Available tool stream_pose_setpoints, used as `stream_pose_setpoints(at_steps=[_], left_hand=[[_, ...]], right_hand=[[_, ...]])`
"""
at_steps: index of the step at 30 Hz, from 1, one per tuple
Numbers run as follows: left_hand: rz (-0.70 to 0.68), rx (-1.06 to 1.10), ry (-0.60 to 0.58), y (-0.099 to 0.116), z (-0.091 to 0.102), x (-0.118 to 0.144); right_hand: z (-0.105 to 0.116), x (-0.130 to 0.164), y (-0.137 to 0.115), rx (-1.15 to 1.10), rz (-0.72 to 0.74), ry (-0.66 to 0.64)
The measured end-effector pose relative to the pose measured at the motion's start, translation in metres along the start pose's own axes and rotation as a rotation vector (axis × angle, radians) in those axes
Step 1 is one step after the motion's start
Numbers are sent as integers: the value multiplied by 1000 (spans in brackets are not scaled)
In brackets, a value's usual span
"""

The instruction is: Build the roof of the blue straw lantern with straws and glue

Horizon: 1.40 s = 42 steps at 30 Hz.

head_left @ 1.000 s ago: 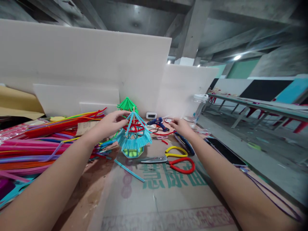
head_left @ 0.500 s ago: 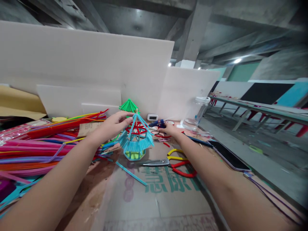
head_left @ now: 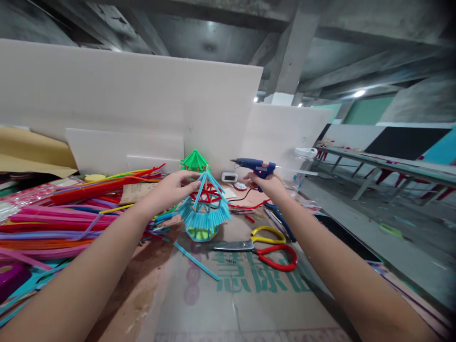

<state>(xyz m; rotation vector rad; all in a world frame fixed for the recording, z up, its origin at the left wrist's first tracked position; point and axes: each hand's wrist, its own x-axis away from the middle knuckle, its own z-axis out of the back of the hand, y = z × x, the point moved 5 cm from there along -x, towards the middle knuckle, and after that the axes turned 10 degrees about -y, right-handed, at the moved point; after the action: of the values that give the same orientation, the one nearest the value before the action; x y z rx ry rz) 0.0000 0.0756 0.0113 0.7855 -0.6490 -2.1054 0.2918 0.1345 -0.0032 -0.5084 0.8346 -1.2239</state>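
Note:
A small pavilion model (head_left: 205, 209) made of blue, red and green pipe cleaners stands on the cardboard-covered table (head_left: 242, 294). My left hand (head_left: 171, 187) pinches its blue roof near the top. My right hand (head_left: 268, 184) holds a blue hot glue gun (head_left: 254, 166) raised above the table, its nozzle pointing left toward the model's tip. A green pipe-cleaner roof piece (head_left: 194, 161) sits just behind the model.
A big pile of coloured pipe cleaners (head_left: 64, 213) fills the left side. Scissors with a red and yellow handle (head_left: 263, 246) lie right of the model, blue pliers (head_left: 281, 219) beyond. White foam boards (head_left: 142, 104) stand behind. A clear jar (head_left: 301, 164) is at right.
My right hand has picked the glue gun up off the table and lifted it to the level of the model's top. My left hand keeps its hold on the roof.

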Motion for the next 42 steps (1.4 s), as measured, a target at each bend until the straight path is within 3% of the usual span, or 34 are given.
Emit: stream_pose_setpoints(at_steps=[5, 12, 19, 25, 38, 42], left_hand=[[16, -25, -1, 1, 0, 1], [28, -77, -28, 15, 0, 7], [57, -125, -3, 12, -1, 4], [46, -128, -4, 11, -2, 4], [18, -91, -13, 3, -4, 0], [37, -101, -2, 2, -4, 0]], right_hand=[[4, 39, -60, -272, 350, -58], [-11, 71, -94, -58, 382, -87], [-16, 77, -91, 37, 367, -173], [-19, 75, -88, 100, 342, -125], [-20, 72, -85, -12, 312, -149], [-19, 74, -87, 48, 328, -142]])
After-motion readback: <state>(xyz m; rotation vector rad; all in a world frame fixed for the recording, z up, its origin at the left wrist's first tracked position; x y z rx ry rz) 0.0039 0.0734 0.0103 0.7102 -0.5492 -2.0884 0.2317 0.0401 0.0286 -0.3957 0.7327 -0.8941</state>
